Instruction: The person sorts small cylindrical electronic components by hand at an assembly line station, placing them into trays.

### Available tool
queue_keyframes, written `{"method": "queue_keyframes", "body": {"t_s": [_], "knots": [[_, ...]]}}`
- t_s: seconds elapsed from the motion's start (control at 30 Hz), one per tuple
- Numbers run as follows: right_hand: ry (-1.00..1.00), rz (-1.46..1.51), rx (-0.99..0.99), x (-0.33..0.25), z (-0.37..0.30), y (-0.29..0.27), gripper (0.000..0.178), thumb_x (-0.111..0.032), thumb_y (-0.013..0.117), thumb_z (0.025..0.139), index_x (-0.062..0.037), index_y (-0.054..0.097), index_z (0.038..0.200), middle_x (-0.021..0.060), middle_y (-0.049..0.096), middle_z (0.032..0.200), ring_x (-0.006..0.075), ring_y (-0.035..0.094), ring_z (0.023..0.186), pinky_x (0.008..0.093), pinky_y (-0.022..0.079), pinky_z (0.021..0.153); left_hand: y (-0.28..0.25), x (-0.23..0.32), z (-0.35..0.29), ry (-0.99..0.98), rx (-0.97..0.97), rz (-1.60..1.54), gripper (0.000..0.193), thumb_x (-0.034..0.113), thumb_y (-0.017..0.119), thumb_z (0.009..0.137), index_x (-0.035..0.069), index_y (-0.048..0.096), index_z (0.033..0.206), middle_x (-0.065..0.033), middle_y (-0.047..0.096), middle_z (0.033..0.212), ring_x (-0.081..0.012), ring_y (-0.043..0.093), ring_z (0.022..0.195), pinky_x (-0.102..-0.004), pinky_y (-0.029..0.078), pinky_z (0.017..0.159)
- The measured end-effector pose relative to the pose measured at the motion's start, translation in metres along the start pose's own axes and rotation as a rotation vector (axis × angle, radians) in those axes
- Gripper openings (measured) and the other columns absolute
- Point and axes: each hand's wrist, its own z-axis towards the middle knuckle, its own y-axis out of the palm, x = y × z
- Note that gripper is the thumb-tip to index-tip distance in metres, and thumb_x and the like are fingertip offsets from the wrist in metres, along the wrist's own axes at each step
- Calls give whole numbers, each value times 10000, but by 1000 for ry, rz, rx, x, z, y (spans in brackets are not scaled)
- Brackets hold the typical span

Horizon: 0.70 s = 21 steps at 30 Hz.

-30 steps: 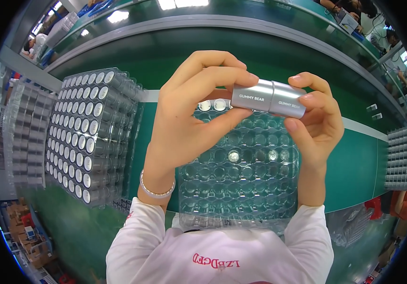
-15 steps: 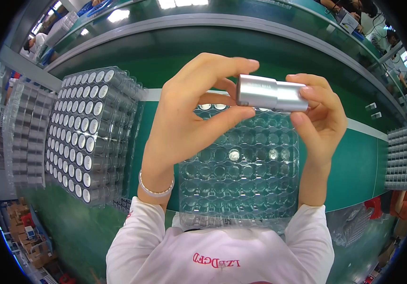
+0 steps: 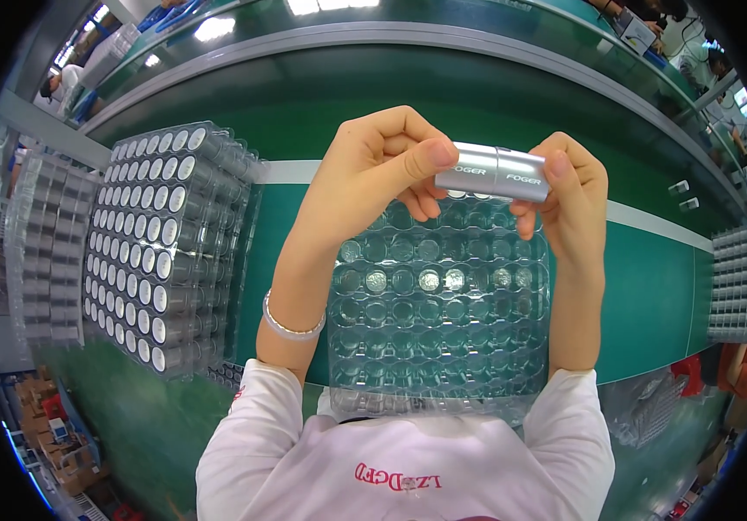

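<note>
One cylinder (image 3: 493,171) spans left hand (image 3: 378,167) to right hand (image 3: 576,195).

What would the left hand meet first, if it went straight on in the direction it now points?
The left hand would first meet the silver, metallic-looking cylinder it holds; beyond, probably the right hand, though depth is unclear.

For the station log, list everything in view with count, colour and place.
Held cylinders: two, silver, end to end between the hands
Pocketed tray: at least one, clear, in front of the person
Loaded tray stacks: three, clear and silver, two left, one right
Small pieces: two, whitish, right
Bench: one, green, under the tray
Cartons: several, brown, lower left
Co-workers: several, background
Shirt: one, white, bottom
Bracelet: one, whitish, left wrist
Left hand, right hand: bare, gripping opposite ends
</note>
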Motion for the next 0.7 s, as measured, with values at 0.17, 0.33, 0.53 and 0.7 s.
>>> {"method": "queue_keyframes", "body": {"t_s": [0.17,0.33,0.53,0.7], "knots": [[13,-16,-41,-5,1,-9,317,-304,496,884,3,499,805,119,577,676,125,566,503,207,450,378,6,6,3,-3,17,58,247,208,636,806,-28,591,865,-83,605,695,-125,601,599,-218,505,538],[-307,72,69,10,10,0,270,-36,616,776,-38,440,981,181,553,1056,207,572,924,312,457,796,5,-4,6,415,-59,402,310,16,653,741,-27,549,1029,-146,582,1000,-198,595,917,-297,508,779],[-422,-27,14,11,5,6,372,79,664,688,-57,446,957,153,553,1076,201,538,975,337,411,880,21,-12,5,551,62,50,525,-53,686,676,5,464,1148,-136,545,1092,-214,544,1026,-329,456,880],[-505,-157,71,0,-5,-39,374,82,672,684,-25,489,992,143,531,1054,177,545,942,293,455,806,27,-23,11,477,117,-39,417,-18,700,669,14,551,1057,-76,549,1045,-167,550,950,-301,468,815]]}}
